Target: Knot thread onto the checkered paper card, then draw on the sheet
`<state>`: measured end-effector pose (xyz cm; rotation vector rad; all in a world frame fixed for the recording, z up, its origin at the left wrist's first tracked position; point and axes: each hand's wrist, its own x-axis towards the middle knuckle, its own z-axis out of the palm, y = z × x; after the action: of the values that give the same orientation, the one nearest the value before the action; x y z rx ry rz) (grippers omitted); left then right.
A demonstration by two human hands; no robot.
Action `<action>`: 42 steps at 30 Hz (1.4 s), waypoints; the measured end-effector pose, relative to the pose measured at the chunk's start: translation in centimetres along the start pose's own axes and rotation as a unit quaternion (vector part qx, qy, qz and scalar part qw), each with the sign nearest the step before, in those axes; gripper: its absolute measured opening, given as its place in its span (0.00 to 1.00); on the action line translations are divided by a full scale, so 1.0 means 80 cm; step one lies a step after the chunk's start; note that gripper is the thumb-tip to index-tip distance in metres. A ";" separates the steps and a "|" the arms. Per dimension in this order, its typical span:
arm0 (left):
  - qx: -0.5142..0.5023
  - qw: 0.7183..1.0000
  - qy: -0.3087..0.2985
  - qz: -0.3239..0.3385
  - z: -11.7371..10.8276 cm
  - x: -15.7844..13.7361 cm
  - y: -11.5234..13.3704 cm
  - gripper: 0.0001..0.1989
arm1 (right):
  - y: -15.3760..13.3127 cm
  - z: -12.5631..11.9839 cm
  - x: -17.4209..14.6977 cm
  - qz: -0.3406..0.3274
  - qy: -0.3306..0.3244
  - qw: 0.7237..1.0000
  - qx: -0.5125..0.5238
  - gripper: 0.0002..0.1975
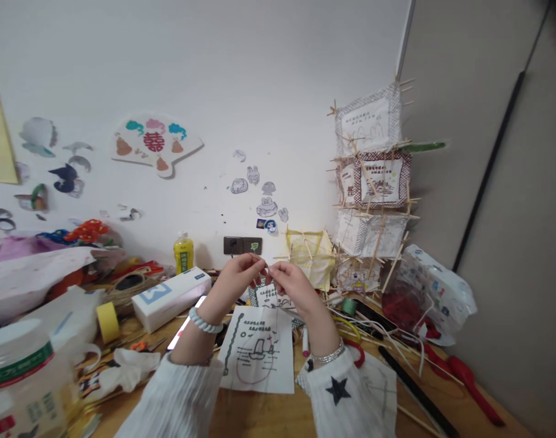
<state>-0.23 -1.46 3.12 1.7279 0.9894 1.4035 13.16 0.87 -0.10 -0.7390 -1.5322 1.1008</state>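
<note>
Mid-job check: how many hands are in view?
2: the left hand, with a pale beaded bracelet at its wrist, and the right hand, with a silvery bracelet; both raised and close together. No other hand shows.

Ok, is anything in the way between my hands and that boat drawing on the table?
Nothing visible blocks your left hand or right hand from the boat drawing. A thin reddish curve crosses it; I can't tell if that's thread or ink.
</note>
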 end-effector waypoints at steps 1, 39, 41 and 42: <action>-0.005 1.000 0.003 -0.003 0.000 0.000 0.000 0.09 | 0.000 -0.001 0.000 -0.010 0.002 1.000 -0.009 0.11; -0.084 0.961 0.255 0.072 -0.030 0.016 -0.023 0.12 | -0.009 -0.080 -0.026 0.116 -0.008 0.943 -0.312 0.09; -0.100 0.960 0.251 0.070 -0.032 0.015 -0.023 0.12 | -0.010 -0.097 -0.032 0.138 0.025 0.939 -0.315 0.10; -0.108 0.960 0.250 0.066 -0.032 0.015 -0.022 0.12 | -0.009 -0.105 -0.036 0.143 0.044 0.934 -0.325 0.10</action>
<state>-2.87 0.51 2.58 1.3227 0.9416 2.0163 22.02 0.27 -0.42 -1.4809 -1.7598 0.7321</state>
